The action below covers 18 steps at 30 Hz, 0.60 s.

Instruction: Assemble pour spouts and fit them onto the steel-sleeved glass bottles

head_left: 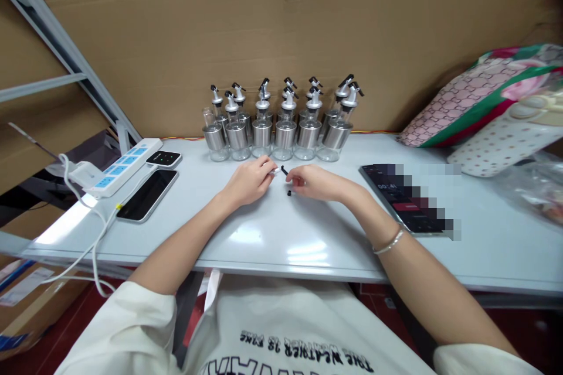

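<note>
My left hand (pixel 251 180) is closed around a small silver piece (pixel 276 171), which looks like a bottle pourer top; most of it is hidden by the fingers. Close by on the right, my right hand (pixel 313 182) pinches a small black lever (pixel 284 170) near the silver piece. A tiny black part (pixel 289 193) shows just below the right fingertips; whether it touches them I cannot tell. Behind both hands stand several glass oil bottles with steel sleeves, most with silver and black pourers. The front-left bottle (pixel 214 136) has a bare neck.
To the left lie a phone (pixel 148 195), a small black-screened device (pixel 164 157) and a white power strip (pixel 127 167) with cables. A larger phone or tablet (pixel 402 199) lies to the right. Patterned bags (pixel 475 99) stand at the far right, and cardboard (pixel 246 23) walls the back.
</note>
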Tool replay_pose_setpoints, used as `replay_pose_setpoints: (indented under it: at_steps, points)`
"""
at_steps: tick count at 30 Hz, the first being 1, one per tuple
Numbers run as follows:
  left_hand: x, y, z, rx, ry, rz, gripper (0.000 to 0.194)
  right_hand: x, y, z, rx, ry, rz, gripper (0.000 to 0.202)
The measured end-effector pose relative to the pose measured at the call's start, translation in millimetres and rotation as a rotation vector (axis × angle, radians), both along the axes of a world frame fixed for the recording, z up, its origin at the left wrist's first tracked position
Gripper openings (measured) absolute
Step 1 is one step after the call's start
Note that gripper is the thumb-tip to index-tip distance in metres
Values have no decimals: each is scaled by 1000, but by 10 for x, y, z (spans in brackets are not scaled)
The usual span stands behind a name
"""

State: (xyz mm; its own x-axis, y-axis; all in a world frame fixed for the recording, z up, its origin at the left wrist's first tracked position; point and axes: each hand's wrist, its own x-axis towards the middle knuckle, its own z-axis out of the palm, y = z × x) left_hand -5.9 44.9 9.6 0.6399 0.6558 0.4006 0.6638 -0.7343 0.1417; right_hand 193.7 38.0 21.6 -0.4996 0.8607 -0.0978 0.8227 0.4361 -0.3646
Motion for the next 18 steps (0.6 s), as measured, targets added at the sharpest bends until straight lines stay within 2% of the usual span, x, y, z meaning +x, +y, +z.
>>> replay_pose_setpoints:
  at_steps: [5,13,18]
  points:
    - [0,2,14,-1,3,8,22,5,43,-59,138,-121,-32,32]
    - [24,-11,54,-76,-25,28,28,94,148,-169,168,-109,-42,37]
    - [27,-8,36,-70,-18,59,26,107,177,-196,186,-95,-42,32]
